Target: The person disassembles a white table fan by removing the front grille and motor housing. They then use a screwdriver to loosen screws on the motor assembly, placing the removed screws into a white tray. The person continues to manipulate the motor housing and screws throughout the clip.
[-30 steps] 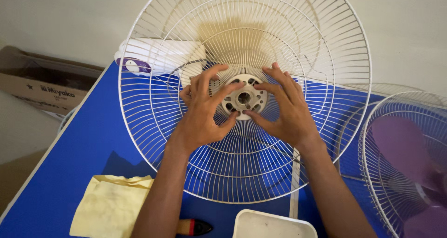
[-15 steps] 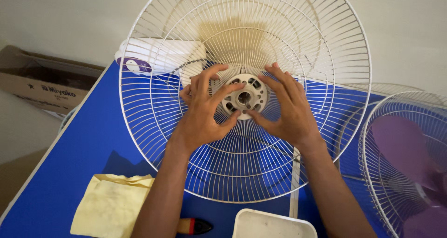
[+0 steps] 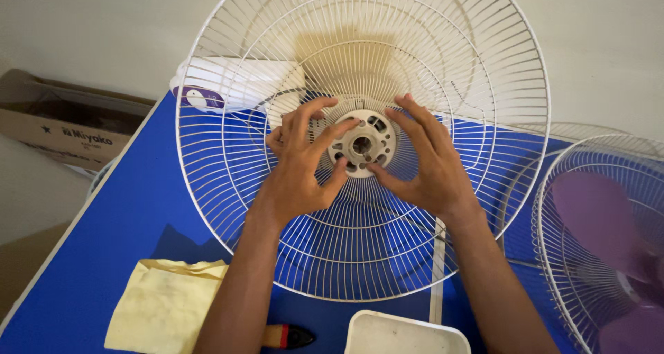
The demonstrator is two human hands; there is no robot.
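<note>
both hands [image 3: 304, 167] grip the fan guard [image 3: 263, 188]; white tray [image 3: 404, 334] contents hidden.

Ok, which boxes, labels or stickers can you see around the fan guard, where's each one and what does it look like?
Cardboard box: far left, off the blue table; long, brown, open, dark print on its side.
Label: on the white fan body, behind the wire guard's upper left; oval, purple, small white mark.
No screens or signs.
</note>
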